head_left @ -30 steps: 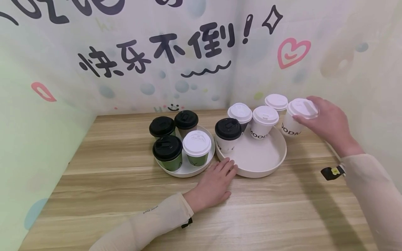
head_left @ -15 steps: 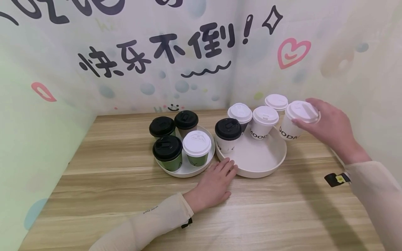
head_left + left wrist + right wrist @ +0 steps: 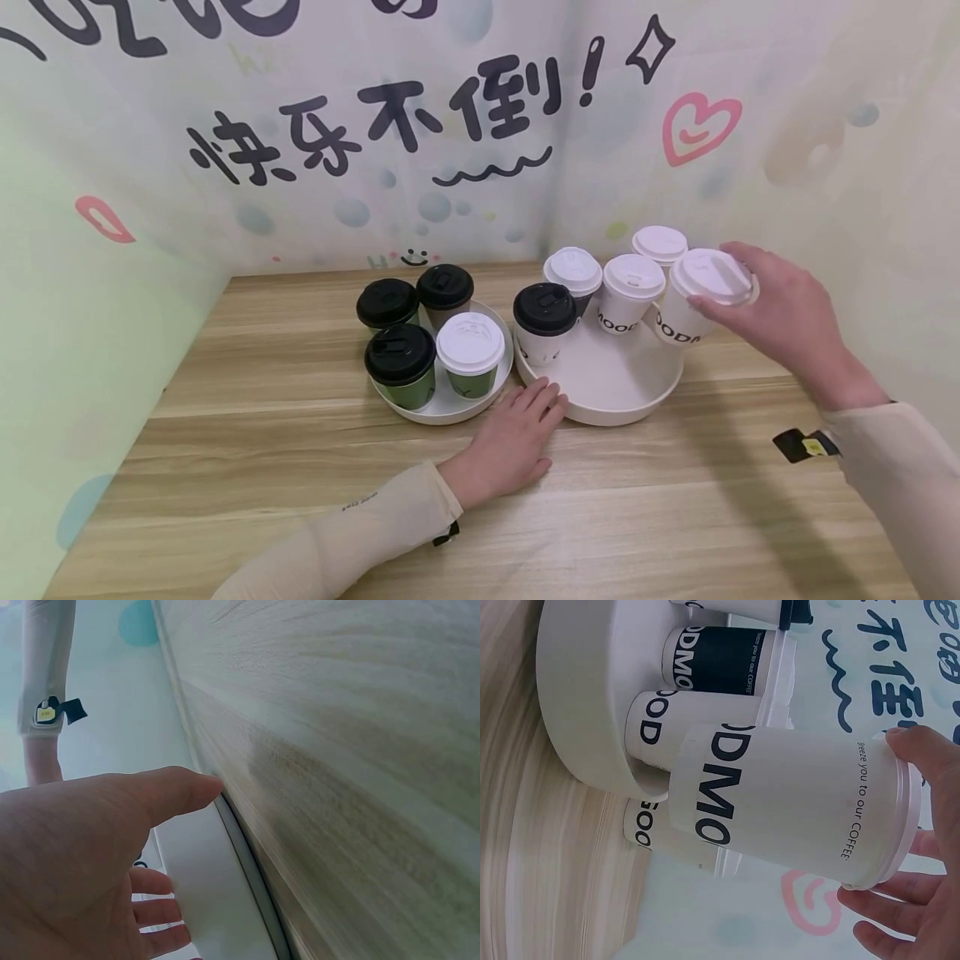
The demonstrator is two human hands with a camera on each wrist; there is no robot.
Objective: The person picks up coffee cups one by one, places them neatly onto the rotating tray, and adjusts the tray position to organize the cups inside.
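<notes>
My right hand (image 3: 787, 312) grips a white lidded paper coffee cup (image 3: 787, 799) by its lid rim, thumb on one side and fingers on the other. The cup hangs over the right rim of the larger white tray (image 3: 622, 387). In that tray stand a black-lidded white cup (image 3: 544, 325), a white-lidded dark cup (image 3: 720, 660) and a white-lidded white cup (image 3: 632, 292). My left hand (image 3: 510, 442) lies with fingers extended, fingertips at the larger tray's front left wall; in the left wrist view its thumb (image 3: 176, 791) stretches along the table.
Left of the larger tray, a smaller white tray (image 3: 442, 415) bears several cups, among them a green cup with a white lid (image 3: 471, 354). Another white-lidded cup (image 3: 660, 243) stands on the wooden table (image 3: 300, 467) behind the larger tray. A printed curtain (image 3: 487, 200) closes off the back.
My right hand has carried the white cup a little left and toward me, from beside the larger tray to over its right rim. The left hand has stayed put.
</notes>
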